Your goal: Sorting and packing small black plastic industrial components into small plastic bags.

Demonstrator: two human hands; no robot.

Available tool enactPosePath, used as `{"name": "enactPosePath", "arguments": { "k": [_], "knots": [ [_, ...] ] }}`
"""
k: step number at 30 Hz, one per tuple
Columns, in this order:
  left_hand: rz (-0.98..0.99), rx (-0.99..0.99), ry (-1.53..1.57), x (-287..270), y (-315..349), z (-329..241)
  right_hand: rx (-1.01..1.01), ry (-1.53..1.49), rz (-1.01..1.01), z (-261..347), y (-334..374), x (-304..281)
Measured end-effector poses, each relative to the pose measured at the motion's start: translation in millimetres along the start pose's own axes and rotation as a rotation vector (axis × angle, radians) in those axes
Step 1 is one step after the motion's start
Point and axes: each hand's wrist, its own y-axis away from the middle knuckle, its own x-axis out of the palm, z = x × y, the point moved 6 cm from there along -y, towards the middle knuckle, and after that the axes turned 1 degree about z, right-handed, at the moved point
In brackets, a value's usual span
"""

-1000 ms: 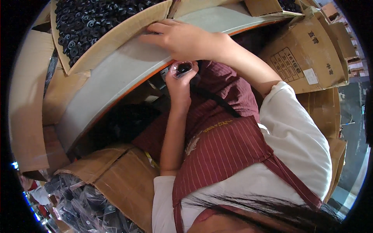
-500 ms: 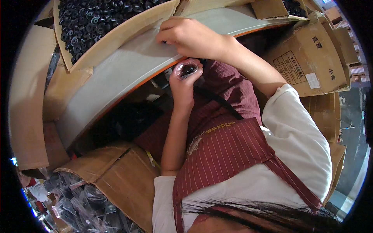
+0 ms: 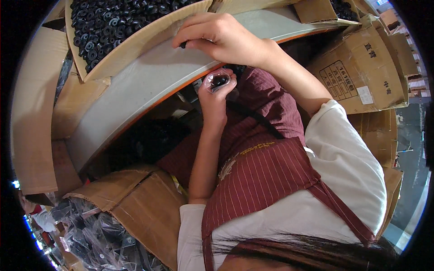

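My left hand (image 3: pixel 213 100) is closed round a clear plastic bag (image 3: pixel 209 82) just in front of the table edge. The bag's mouth faces up, and dark round pieces show inside it. Over the grey tabletop, my right hand (image 3: pixel 221 38) pinches a small black part (image 3: pixel 183 44) between thumb and fingers, up and to the left of the bag. Just beyond those fingertips stands a cardboard box (image 3: pixel 149 43) heaped with black ring-shaped parts (image 3: pixel 108 31). The exact shape of the pinched part is mostly hidden by my fingers.
A smaller box (image 3: pixel 316 10) with black pieces sits at the far right of the table (image 3: pixel 135 83). Large cartons (image 3: pixel 357 67) stack up on the right. At the lower left, an open carton (image 3: pixel 149 203) holds clear bags of dark parts (image 3: pixel 104 235).
My right hand has moved slightly up and left, toward the box of rings, and the black part in its fingers shows more. My left hand with the bag has barely moved.
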Motion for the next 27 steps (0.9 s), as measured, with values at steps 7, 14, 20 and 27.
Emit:
{"name": "enactPosePath", "arguments": {
  "k": [7, 14, 20, 27],
  "knots": [
    [0.043, -0.016, 0.014, 0.8, -1.5, 5.1, -0.013, 0.072, 0.148, -4.9, 11.1, 24.2],
    [0.024, -0.019, 0.048, 0.3, -1.1, 6.2, -0.071, 0.138, 0.091, -3.7, 16.9, 20.2],
    [-0.009, -0.037, 0.071, 1.5, 2.6, -0.1, -0.026, 0.188, 0.159, 2.3, 23.8, 23.6],
    [0.019, -0.038, 0.080, 3.8, 3.1, 2.5, -0.076, 0.070, 0.071, 7.5, 26.1, 2.4]
  ]
}}
